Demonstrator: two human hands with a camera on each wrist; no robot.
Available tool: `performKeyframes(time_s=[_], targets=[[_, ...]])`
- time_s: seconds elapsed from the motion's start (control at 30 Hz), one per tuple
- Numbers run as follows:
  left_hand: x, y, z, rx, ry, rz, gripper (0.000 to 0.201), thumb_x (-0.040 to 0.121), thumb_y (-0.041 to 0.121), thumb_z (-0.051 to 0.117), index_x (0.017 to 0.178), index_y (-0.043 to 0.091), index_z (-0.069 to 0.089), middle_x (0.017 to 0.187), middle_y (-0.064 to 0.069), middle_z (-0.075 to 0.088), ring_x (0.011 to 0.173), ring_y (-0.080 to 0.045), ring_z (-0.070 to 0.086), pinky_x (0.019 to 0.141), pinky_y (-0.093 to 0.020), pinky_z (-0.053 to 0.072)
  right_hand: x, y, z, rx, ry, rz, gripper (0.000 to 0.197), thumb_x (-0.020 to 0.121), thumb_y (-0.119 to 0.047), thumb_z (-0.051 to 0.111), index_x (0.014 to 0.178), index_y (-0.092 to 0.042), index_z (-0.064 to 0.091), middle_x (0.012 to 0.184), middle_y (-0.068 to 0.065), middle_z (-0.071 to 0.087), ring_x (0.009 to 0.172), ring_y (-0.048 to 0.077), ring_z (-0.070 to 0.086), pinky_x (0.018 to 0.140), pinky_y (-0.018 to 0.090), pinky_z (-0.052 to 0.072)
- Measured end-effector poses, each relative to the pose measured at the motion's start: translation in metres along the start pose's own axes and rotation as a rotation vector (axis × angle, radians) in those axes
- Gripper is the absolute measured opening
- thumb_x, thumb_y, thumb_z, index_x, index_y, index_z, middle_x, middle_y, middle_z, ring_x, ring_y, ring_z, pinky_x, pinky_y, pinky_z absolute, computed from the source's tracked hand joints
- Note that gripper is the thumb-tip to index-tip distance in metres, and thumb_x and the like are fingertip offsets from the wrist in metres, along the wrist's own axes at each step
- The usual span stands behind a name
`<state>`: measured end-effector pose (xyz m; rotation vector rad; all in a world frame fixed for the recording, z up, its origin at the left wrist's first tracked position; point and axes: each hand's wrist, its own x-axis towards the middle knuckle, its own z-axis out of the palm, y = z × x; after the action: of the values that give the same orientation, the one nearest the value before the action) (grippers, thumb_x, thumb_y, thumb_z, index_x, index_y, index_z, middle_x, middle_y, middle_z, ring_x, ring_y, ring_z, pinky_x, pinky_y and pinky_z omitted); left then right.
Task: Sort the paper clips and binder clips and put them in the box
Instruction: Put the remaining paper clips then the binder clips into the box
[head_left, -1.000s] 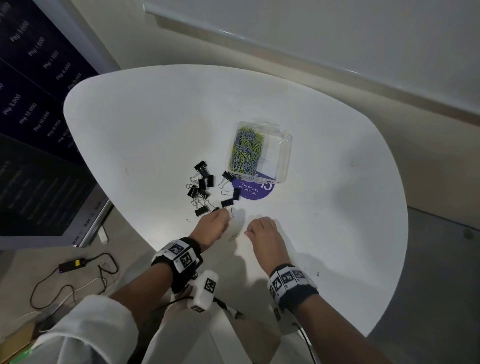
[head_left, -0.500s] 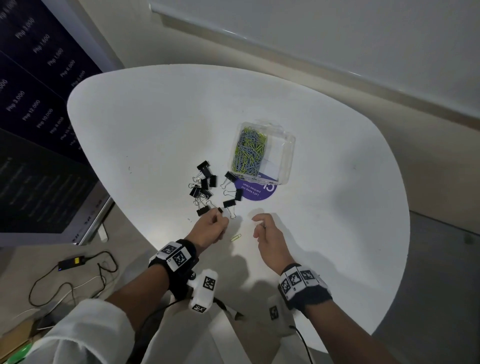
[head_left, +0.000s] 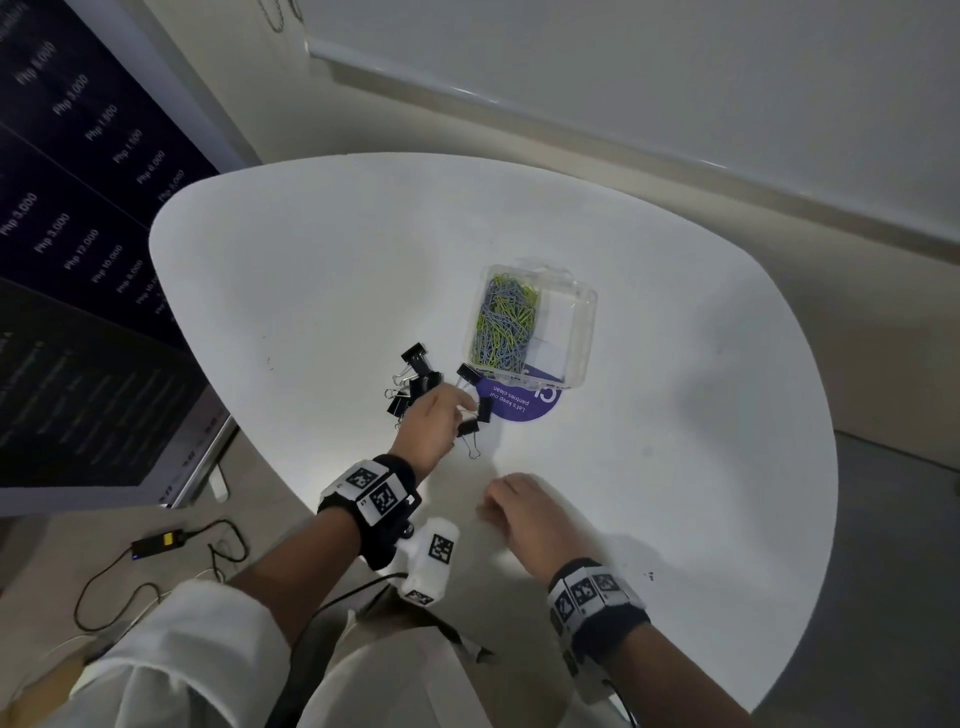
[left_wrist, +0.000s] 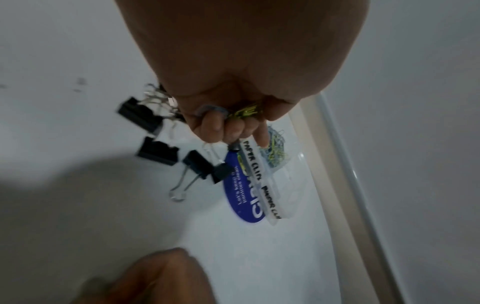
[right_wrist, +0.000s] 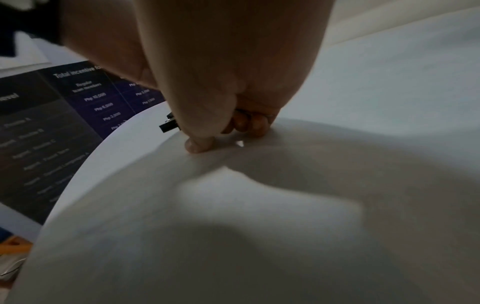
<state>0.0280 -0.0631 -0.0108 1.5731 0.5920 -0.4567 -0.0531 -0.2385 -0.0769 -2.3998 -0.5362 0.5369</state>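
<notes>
1. Here, the left hand (head_left: 428, 426) hovers over the black binder clips (head_left: 415, 382), fingers curled around a few paper clips (left_wrist: 228, 112) (blue and yellow-green).
2. The right hand (head_left: 524, 512) presses curled fingertips (right_wrist: 198, 145) on the white table (head_left: 675, 441); whether it grasps anything, I cannot tell.
3. The clear box (head_left: 582, 332) holds paper clips in its left compartment.

Paper clips (head_left: 503, 323) fill clear box (head_left: 584, 332) left compartment; black binder clips (head_left: 415, 384) beside.
</notes>
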Motion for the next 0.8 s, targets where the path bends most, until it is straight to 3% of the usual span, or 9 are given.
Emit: performKeyframes(time_s=[0.13,0.2,0.33,0.4,0.47,0.53,0.6,0.7,0.8], targets=[[0.022,0.032,0.013,0.021,-0.025,0.052,0.028,0.093,0.018,0.039,0.077,0.014,0.062,0.059,0.005,0.041,0.051,-0.012,0.034,0.048,-0.025,0.027,0.0,-0.002,0.0,0.1,0.011,0.061,0.007,0.095,-0.02,0.054,0.099,-0.016,0.057,0.099,0.0,0.058,0.097,0.017,0.048,0.084,0.028,0.041],[0.032,0.048,0.017,0.01,-0.037,0.054,0.026,0.092,0.02,0.041,0.079,0.012,0.062,0.058,0.004,0.041,0.051,-0.014,0.035,0.049,-0.026,0.028,0.001,-0.002,0.005,0.08,-0.002,0.07,0.02,0.096,-0.019,0.054,0.114,-0.014,0.06,0.11,0.002,0.058,0.106,0.017,0.047,0.088,0.025,0.038],[0.049,0.072,0.025,0.042,-0.038,0.034,0.026,0.089,0.024,0.043,0.09,0.007,0.063,0.067,-0.001,0.049,0.06,-0.018,0.045,0.061,-0.033,0.037,0.001,0.003,0.013,0.028,0.012,0.047,0.017,0.097,-0.021,0.048,0.101,-0.015,0.063,0.098,0.004,0.058,0.096,0.02,0.048,0.082,0.028,0.037],[0.056,0.079,0.031,0.044,-0.029,0.032,0.026,0.092,0.025,0.043,0.098,0.007,0.062,0.075,0.0,0.052,0.07,-0.019,0.05,0.069,-0.034,0.043,0.001,0.002,0.014,-0.027,0.058,0.036,0.003,0.09,-0.016,0.059,0.091,-0.015,0.063,0.088,0.001,0.058,0.085,0.019,0.05,0.076,0.028,0.041],[0.063,0.083,0.036,0.075,-0.021,0.063,0.029,0.095,0.029,0.041,0.099,0.006,0.057,0.081,-0.003,0.052,0.076,-0.018,0.051,0.081,-0.039,0.049,0.0,0.002,0.016,-0.078,0.049,0.051,0.007,0.084,-0.012,0.068,0.087,-0.015,0.062,0.085,0.0,0.059,0.08,0.019,0.053,0.071,0.03,0.048],[0.067,0.084,0.039,0.166,-0.042,0.111,0.026,0.095,0.034,0.036,0.094,0.014,0.053,0.088,-0.004,0.053,0.083,-0.018,0.05,0.094,-0.046,0.046,0.005,0.003,0.014,-0.022,0.027,0.093,0.004,0.09,-0.014,0.06,0.092,-0.013,0.063,0.091,0.004,0.061,0.086,0.022,0.054,0.078,0.034,0.047],[0.066,0.084,0.038,0.24,-0.078,0.162,0.026,0.098,0.03,0.032,0.104,0.019,0.055,0.103,-0.003,0.056,0.096,-0.015,0.05,0.102,-0.042,0.04,0.015,0.006,0.004,0.171,0.041,0.2,0.012,0.094,-0.015,0.048,0.096,-0.014,0.06,0.097,0.003,0.059,0.091,0.02,0.052,0.083,0.032,0.043],[0.063,0.081,0.029,0.366,-0.071,0.282,0.037,0.101,0.02,0.032,0.128,0.012,0.056,0.128,-0.003,0.057,0.117,-0.014,0.05,0.107,-0.029,0.035,0.038,-0.002,-0.035,0.452,0.174,0.325,0.011,0.1,-0.014,0.044,0.093,-0.018,0.052,0.089,-0.003,0.055,0.082,0.012,0.051,0.078,0.026,0.044],[0.063,0.068,0.01,0.424,0.014,0.408,0.032,0.099,0.016,0.038,0.122,0.016,0.061,0.123,0.001,0.061,0.113,-0.01,0.053,0.102,-0.026,0.038,0.075,-0.012,-0.075,0.554,0.284,0.321,0.02,0.105,-0.027,0.039,0.091,-0.016,0.046,0.085,-0.004,0.046,0.077,0.007,0.043,0.074,0.017,0.039]])
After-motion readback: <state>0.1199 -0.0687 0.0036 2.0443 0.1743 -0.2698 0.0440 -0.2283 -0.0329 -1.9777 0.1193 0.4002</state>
